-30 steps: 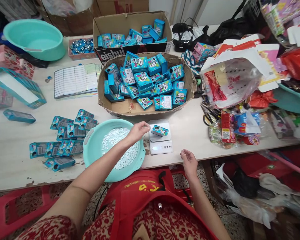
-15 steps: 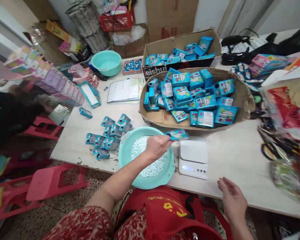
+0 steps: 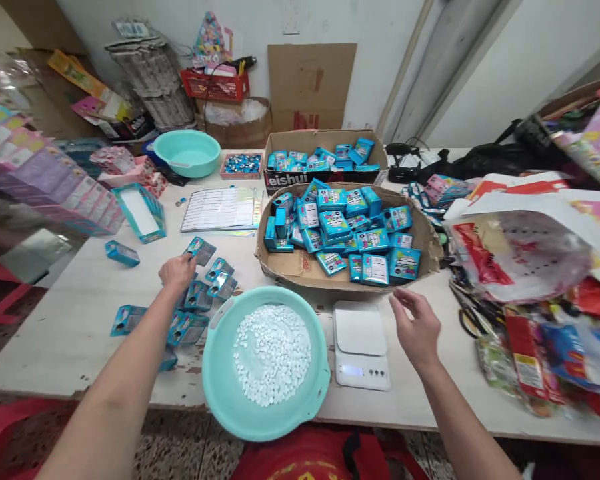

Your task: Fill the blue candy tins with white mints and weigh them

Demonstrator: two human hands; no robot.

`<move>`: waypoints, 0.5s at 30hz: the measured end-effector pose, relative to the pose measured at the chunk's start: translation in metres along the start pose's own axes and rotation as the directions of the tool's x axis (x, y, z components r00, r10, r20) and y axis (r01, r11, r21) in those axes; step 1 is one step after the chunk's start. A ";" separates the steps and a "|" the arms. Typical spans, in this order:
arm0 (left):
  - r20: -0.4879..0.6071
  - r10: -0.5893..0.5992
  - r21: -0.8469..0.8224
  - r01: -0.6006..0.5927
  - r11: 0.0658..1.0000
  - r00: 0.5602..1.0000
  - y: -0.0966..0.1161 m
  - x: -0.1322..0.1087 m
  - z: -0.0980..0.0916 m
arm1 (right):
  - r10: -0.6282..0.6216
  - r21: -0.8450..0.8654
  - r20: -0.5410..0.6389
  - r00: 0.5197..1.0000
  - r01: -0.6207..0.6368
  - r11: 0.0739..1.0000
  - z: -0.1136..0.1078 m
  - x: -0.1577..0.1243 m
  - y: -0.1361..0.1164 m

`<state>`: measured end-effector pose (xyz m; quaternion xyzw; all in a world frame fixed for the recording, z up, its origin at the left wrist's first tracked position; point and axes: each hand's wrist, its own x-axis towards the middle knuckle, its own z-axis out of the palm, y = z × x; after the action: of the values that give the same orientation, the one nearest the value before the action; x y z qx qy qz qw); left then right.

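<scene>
Left grip (image 3: pixel 179 272) on blue packet (image 3: pixel 203 250), right grip (image 3: pixel 417 325) beside scale (image 3: pixel 361 328), white pellets (image 3: pixel 280 357) in basin (image 3: pixel 221 387)

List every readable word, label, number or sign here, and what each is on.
"eishui": dark front of the back carton.
Blue boxes: lettering too small to read surely.
Scale: lit display, digits unreadable.
White sheet: print too small.
Plastic bag: red print, illegible.
Red apron: yellow marks, cut off.

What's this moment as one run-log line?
left hand: holding blue box | right hand: open, beside scale | display: lit | basin: holds white pieces
</scene>
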<state>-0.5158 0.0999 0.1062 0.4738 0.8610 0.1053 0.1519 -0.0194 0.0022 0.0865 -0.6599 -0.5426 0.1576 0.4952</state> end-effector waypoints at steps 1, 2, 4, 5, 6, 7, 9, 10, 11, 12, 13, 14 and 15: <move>0.044 0.019 0.093 -0.023 0.995 0.999 -0.004 0.007 0.007 | -0.042 -0.008 0.031 0.999 0.042 0.999 0.009 0.014 -0.001; 0.071 0.036 0.209 -0.050 0.977 0.997 -0.007 0.012 0.013 | -0.068 -0.019 0.071 0.995 0.070 0.997 0.019 0.029 -0.001; 0.114 0.058 0.352 -0.095 0.931 0.992 -0.014 0.019 0.022 | -0.068 -0.039 0.160 0.985 0.075 0.996 0.042 0.059 0.002; 0.129 0.065 0.369 -0.109 0.923 0.989 -0.016 0.021 0.024 | -0.048 -0.053 0.196 0.979 0.059 0.997 0.055 0.074 0.003; 0.131 0.069 0.372 -0.114 0.921 0.989 -0.018 0.022 0.024 | -0.027 -0.069 0.224 0.974 0.043 0.997 0.069 0.089 0.005; 0.119 0.069 0.369 -0.109 0.923 0.990 -0.018 0.021 0.023 | -0.008 -0.081 0.240 0.971 0.029 0.996 0.083 0.104 0.006; 0.057 0.052 0.352 -0.069 0.933 0.997 -0.016 0.012 0.017 | 0.023 -0.097 0.248 0.968 0.002 0.995 0.112 0.129 0.006; 0.005 0.040 0.331 -0.040 0.943 0.999 -0.014 0.002 0.016 | 0.039 -0.098 0.246 0.968 -0.015 0.995 0.127 0.139 0.004; -0.042 0.040 0.293 -0.026 0.956 0.998 -0.011 -0.012 0.016 | 0.061 -0.096 0.248 0.967 -0.038 0.995 0.142 0.147 0.003; -0.072 0.055 0.240 -0.036 0.970 0.996 -0.007 -0.029 0.020 | 0.089 -0.092 0.257 0.962 -0.067 0.993 0.156 0.154 0.001; -0.073 0.094 0.175 -0.080 0.981 0.993 -0.003 -0.050 0.026 | 0.126 -0.079 0.264 0.956 -0.109 0.991 0.169 0.159 -0.001; -0.023 0.172 0.096 -0.169 0.981 0.985 0.001 -0.072 0.036 | 0.181 -0.073 0.273 0.945 -0.167 0.983 0.180 0.162 -0.003; 0.058 0.258 0.024 -0.260 0.965 0.964 0.005 -0.094 0.049 | 0.235 -0.086 0.271 0.933 -0.220 0.972 0.189 0.166 -0.004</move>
<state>-0.4471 0.0243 0.0777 0.5872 0.7889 0.0974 0.1527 -0.1029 0.2376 0.0578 -0.7028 -0.5309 0.2904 0.3740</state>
